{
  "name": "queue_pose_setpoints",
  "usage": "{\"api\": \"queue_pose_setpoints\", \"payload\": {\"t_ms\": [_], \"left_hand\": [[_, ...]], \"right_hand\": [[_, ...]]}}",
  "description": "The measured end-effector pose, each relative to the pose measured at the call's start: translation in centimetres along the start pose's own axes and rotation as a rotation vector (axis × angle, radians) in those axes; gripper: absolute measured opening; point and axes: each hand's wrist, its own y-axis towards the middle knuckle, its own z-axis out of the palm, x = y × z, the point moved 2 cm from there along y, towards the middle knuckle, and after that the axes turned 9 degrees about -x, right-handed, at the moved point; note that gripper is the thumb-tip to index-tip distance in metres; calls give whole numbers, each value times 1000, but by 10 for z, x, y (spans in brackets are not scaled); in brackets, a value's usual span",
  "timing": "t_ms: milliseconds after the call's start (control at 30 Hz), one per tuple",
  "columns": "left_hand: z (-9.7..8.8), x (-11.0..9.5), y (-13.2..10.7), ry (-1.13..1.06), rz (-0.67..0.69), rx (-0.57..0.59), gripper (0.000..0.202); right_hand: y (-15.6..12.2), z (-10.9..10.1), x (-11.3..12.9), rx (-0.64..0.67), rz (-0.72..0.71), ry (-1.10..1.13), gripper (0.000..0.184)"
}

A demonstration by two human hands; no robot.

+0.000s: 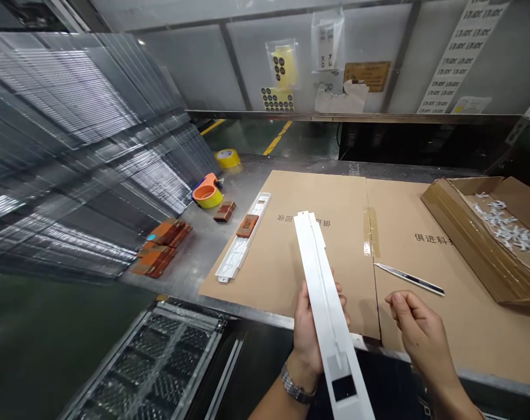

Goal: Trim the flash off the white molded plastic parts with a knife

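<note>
Left hand (311, 332), wrapped from beneath, grips the long white plastic strip (328, 309) above the flattened brown cardboard sheet (326, 192) on the tabletop. Right hand (416, 329) hovers beside it, loosely curled and empty. Best supported nearer its middle, the strip is less likely to sag.
</note>
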Motion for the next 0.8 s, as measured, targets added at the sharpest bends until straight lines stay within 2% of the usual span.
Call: {"api": "queue_pose_setpoints", "payload": {"t_ms": [267, 400, 500, 633, 800], "left_hand": [[3, -15, 1, 4, 89, -87, 42], [3, -19, 1, -18, 103, -60, 42], [3, -23, 1, -18, 123, -61, 41], [1, -28, 1, -17, 158, -79, 39], [-1, -34, 3, -14, 209, -95, 38]], "right_hand": [[37, -8, -36, -35, -211, -409, 32], [54, -6, -58, -19, -324, -675, 37], [60, -5, -67, 6, -383, -820, 34], [65, -5, -71, 44, -450, -896, 26], [74, -8, -74, 56, -483, -821, 23]]}}
